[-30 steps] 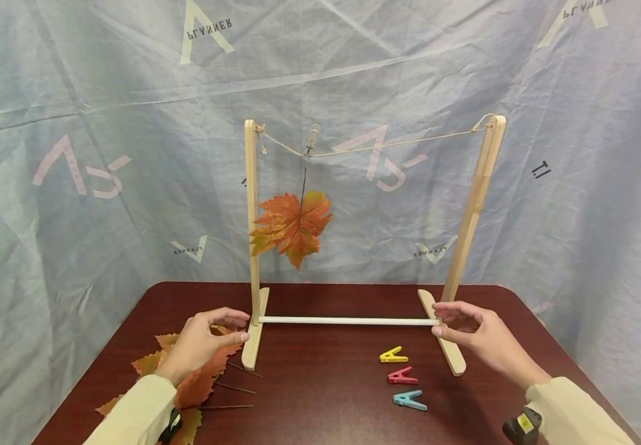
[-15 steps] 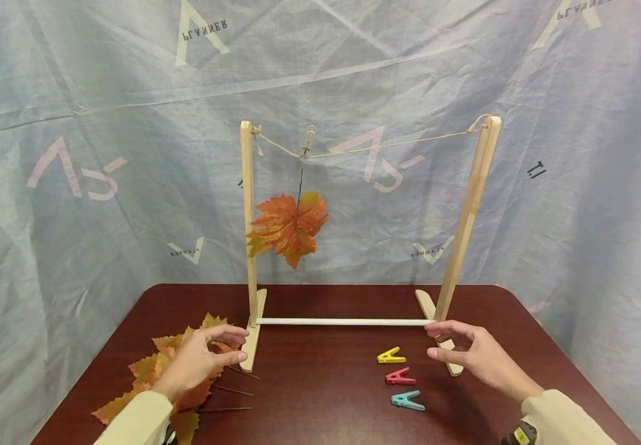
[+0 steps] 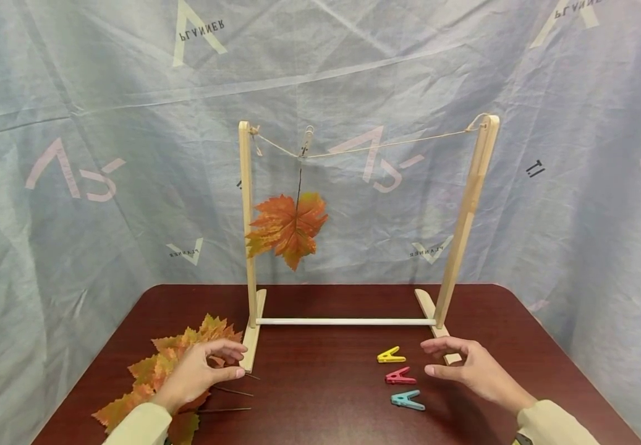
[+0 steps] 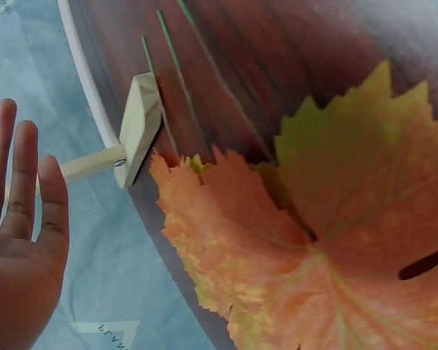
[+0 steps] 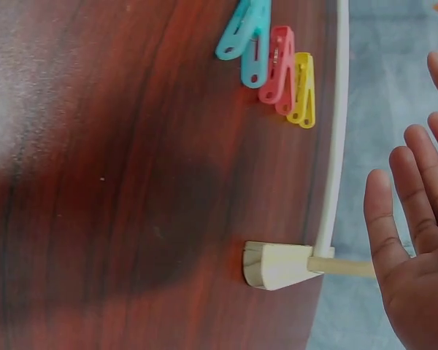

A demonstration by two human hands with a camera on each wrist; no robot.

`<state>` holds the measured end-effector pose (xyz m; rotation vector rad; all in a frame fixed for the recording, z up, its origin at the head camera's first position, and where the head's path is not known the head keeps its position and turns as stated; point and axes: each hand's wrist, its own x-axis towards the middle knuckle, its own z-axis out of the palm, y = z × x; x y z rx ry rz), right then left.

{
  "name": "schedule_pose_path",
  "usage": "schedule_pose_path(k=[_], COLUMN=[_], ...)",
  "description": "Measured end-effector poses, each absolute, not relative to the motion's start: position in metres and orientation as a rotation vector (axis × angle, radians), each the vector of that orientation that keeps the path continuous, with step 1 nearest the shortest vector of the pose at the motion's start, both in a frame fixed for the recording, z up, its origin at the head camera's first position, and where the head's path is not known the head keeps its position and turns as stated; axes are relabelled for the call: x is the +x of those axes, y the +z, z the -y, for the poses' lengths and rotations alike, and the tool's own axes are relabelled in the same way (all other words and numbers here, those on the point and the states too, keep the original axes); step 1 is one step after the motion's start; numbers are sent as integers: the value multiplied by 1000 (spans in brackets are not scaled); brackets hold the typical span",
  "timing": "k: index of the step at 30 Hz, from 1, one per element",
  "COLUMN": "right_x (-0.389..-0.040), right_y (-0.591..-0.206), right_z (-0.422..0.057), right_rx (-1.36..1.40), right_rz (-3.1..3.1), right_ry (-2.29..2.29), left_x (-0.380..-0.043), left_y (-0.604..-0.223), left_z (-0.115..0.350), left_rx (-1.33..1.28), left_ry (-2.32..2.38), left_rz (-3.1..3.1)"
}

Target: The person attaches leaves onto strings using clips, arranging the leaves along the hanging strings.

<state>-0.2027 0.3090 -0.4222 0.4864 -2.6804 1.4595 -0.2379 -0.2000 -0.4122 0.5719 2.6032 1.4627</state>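
Observation:
My left hand [image 3: 200, 372] hovers over a pile of orange and yellow artificial maple leaves [image 3: 148, 371], beside the left foot of a wooden stand [image 3: 246, 216]. Its fingers are loosely bent and nothing is between them. My right hand [image 3: 478, 374] is held above the table, just in front of the stand's right foot, also holding nothing. To its left lie a yellow clothespin [image 3: 391, 355], a red clothespin [image 3: 400, 376] and a blue clothespin [image 3: 408, 400]. One maple leaf [image 3: 289, 225] hangs by its stem from a clothespin [image 3: 306, 141] on the stand's string [image 3: 387, 144].
A white rod [image 3: 345, 321] joins the stand's two feet low down. Leaf stems [image 3: 225, 409] stick out rightward from the pile. The dark red table [image 3: 320, 377] ends at a grey printed cloth [image 3: 103, 204] hanging behind.
Both hands have come away from the lower ends of the stand, moving down and towards me. The right hand has also shifted slightly left. The clothespins and leaves stay put.

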Motion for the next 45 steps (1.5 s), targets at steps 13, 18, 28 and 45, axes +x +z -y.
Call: schedule_pose_path(k=[13, 18, 28, 45], right_x=[-198, -197, -197, -194], right_y=[-436, -443, -454, -464], right_z=[-310, -310, -308, -306], right_rx=[444, 471, 492, 479], right_rz=[2759, 2760, 2763, 2834], right_ry=[1532, 1574, 1658, 1560], left_x=[-237, -234, -230, -228], left_y=[-432, -440, -454, -461], left_z=[208, 209, 210, 212], left_rx=[640, 648, 720, 755], left_ry=[1418, 1393, 1404, 1189], left_rz=[-2603, -2615, -2529, -2618])
